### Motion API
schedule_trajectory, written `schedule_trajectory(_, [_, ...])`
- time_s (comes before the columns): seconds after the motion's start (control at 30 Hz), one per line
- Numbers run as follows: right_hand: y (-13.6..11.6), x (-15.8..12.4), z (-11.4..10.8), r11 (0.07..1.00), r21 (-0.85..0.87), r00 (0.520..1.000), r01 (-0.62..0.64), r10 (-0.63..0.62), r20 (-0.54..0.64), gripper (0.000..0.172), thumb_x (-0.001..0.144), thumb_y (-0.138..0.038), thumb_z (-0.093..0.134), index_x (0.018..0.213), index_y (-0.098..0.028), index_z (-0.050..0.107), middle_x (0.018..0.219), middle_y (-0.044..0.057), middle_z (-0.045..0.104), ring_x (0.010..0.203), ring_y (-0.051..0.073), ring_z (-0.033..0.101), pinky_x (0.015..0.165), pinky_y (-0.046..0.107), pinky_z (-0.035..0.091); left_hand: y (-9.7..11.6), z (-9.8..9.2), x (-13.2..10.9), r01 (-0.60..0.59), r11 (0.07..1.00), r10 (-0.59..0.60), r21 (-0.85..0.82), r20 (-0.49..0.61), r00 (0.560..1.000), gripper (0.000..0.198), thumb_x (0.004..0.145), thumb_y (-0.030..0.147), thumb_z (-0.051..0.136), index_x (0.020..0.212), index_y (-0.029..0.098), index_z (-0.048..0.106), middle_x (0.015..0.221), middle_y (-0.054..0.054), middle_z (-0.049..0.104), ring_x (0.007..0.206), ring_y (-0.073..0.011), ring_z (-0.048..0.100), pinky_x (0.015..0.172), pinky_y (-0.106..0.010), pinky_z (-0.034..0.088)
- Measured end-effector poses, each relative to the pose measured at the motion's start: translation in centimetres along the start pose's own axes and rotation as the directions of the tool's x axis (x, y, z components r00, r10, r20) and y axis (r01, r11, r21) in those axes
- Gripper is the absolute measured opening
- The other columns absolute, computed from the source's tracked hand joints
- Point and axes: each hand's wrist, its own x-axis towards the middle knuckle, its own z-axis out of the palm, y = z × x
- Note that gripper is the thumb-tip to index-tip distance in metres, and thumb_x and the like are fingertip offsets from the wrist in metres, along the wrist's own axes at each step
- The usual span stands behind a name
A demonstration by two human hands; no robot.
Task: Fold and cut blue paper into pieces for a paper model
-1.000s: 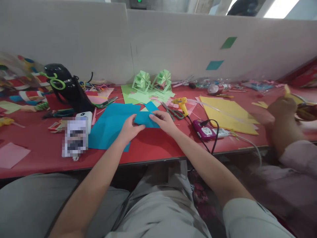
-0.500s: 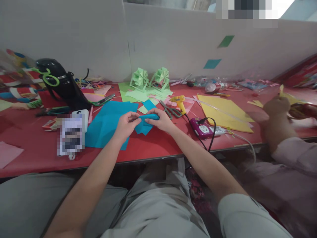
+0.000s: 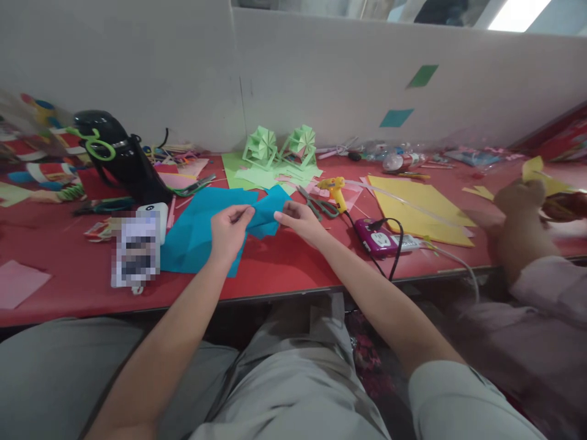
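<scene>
A small folded piece of blue paper (image 3: 266, 206) is held up between my two hands, just above the red table. My left hand (image 3: 229, 231) pinches its left end between thumb and fingertips. At the right edge, my right hand (image 3: 303, 223) has its thumb on the paper, with the fingers curled partly behind it. Under and left of my left hand lies a large blue sheet (image 3: 195, 229). Green-handled scissors (image 3: 318, 205) rest right of my right hand, beside a yellow glue gun (image 3: 336, 190).
Two pale green paper models (image 3: 261, 146) stand at the back. A purple power box (image 3: 375, 237) with cables and yellow sheets (image 3: 417, 211) are on the right. A black bottle (image 3: 119, 156) and a phone (image 3: 136, 247) are left. Another person's hand (image 3: 520, 198) holds yellow paper.
The blue paper, earlier a narrow roll-like fold between both hands, now shows a wider, flatter face. My right hand's fingers have loosened a little, and the view has shifted slightly.
</scene>
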Motion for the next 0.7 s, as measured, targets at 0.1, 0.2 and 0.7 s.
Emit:
schedule_trajectory(0.1, [-0.08, -0.08, 0.13, 0.996, 0.086, 0.999, 0.009, -0.012, 0.032, 0.053, 0.064, -0.051, 0.081, 0.100, -0.019, 0.060, 0.091, 0.004, 0.067, 0.080, 0.018, 0.065, 0.076, 0.032, 0.052, 0.02, 0.04, 0.08, 0.018, 1.000, -0.018, -0.007, -0.041, 0.999, 0.030, 0.078, 0.043, 0.071, 0.090, 0.016, 0.074, 0.091, -0.007, 0.076, 0.088, -0.0221, 0.069, 0.081, -0.032, 0.054])
schedule_trajectory(0.2, [-0.02, 0.00, 0.13, 0.999, -0.008, 0.999, 0.038, -0.038, 0.009, 0.045, 0.062, -0.045, 0.084, 0.090, -0.018, 0.061, 0.085, 0.002, 0.066, 0.076, 0.016, 0.063, 0.075, 0.032, 0.051, 0.03, 0.14, 0.07, 0.043, 0.998, -0.044, -0.046, -0.012, 0.999, 0.029, 0.077, 0.041, 0.071, 0.092, 0.017, 0.073, 0.093, -0.008, 0.075, 0.090, -0.0216, 0.069, 0.080, -0.031, 0.054])
schedule_trajectory(0.7, [-0.25, -0.15, -0.09, 0.998, 0.066, 0.998, -0.015, 0.019, -0.066, 0.035, 0.065, -0.042, 0.082, 0.081, -0.018, 0.063, 0.074, -0.001, 0.063, 0.065, 0.011, 0.057, 0.063, 0.027, 0.047, 0.15, 0.10, -0.55, 0.168, 0.983, -0.139, -0.071, 0.306, 0.942, 0.031, 0.074, 0.045, 0.074, 0.068, 0.017, 0.063, 0.065, -0.001, 0.064, 0.061, -0.0148, 0.057, 0.054, -0.025, 0.042])
